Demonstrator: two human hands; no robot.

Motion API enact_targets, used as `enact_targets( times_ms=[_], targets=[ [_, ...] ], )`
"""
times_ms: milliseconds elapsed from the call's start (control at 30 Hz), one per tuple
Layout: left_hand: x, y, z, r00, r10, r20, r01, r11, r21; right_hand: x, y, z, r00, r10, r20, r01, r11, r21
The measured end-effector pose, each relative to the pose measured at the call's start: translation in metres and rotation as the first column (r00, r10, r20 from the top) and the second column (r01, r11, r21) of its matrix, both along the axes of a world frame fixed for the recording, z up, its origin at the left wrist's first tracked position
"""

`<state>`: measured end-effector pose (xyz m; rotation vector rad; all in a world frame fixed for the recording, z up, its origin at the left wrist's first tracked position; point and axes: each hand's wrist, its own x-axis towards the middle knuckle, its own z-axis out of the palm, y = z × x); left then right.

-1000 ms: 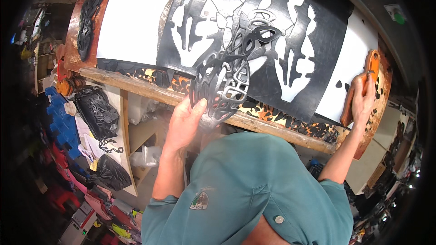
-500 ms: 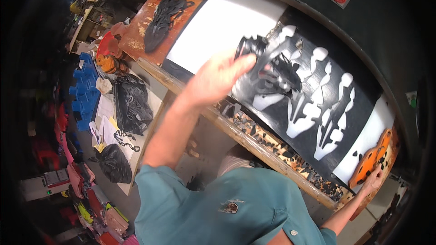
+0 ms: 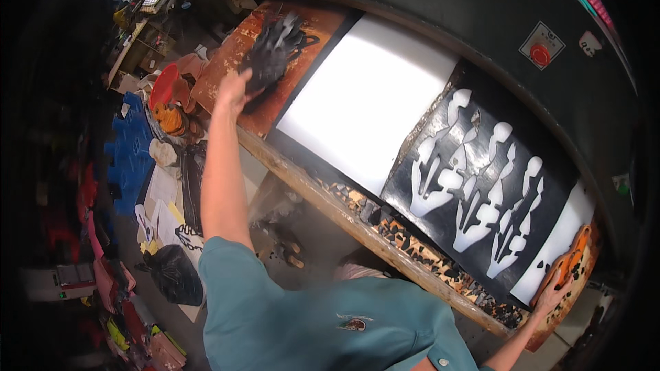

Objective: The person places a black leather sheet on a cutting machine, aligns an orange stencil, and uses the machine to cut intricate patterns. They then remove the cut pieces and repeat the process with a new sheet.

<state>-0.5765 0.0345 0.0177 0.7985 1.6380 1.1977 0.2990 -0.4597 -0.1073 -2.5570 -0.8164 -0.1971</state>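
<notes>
In the head view, looks down on a worn red-brown tabletop (image 3: pixel 227 62), below a dark wall with a red button (image 3: pixel 540 55); at the lower left, shows blue pieces (image 3: pixel 130 154) and a black plastic bag (image 3: pixel 175 275). Across the tabletop, takes in a white sheet (image 3: pixel 364 96), then a black sheet (image 3: pixel 526 134) with branching white openings, and small black scraps (image 3: pixel 419 247) near a wooden rail (image 3: pixel 309 192). Has the left grip (image 3: pixel 236 89) closed on the near end of a blurred bundle of black pieces (image 3: pixel 273 58), over the tabletop's left end; cannot tell of any contact with the surface beneath. Sets the right grip (image 3: pixel 550 295) against an orange block (image 3: pixel 567 264) at the far right end; cannot tell whether clasped around it or merely laid there.
</notes>
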Motion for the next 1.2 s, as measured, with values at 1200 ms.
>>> enact_targets(
  times_ms=[1200],
  targets=[
    [0.495, -0.29, -0.079, 0.203, -0.475, -0.856, 0.962, -0.067, 0.266, -0.066, -0.002, 0.085, 0.906, 0.267, -0.328, -0.123, 0.908, 0.4]
  ],
)
